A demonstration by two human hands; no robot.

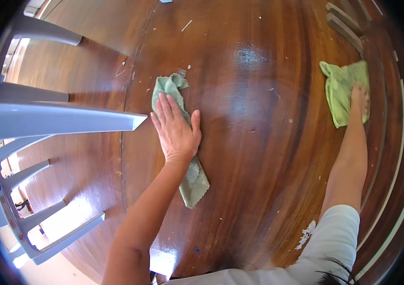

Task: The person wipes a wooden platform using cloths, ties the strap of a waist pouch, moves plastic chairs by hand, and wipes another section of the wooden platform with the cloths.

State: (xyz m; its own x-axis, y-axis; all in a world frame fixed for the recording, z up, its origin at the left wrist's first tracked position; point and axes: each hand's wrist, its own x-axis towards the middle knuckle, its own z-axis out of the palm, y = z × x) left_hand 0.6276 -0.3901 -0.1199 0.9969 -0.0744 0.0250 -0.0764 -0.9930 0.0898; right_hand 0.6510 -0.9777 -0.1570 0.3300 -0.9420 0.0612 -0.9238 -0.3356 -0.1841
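My left hand (176,130) lies flat with its fingers stretched out on a pale grey-green cloth (195,185). That cloth is long and crumpled, and parts of it show beyond my fingertips and below my wrist. Far to the right, my right hand (359,99) presses on a bright yellow-green cloth (338,97), which is spread out near the edge of the wooden surface. The fingers there look bent onto the cloth and are slightly blurred. Both cloths rest on the glossy brown wooden surface (240,156).
Grey-blue chair or stool legs (64,118) stick in from the left, one ending close to my left hand. Wooden strips (346,28) stand at the upper right. A white flaky patch (306,235) and scattered bits mark the wood. A seam runs down left of centre.
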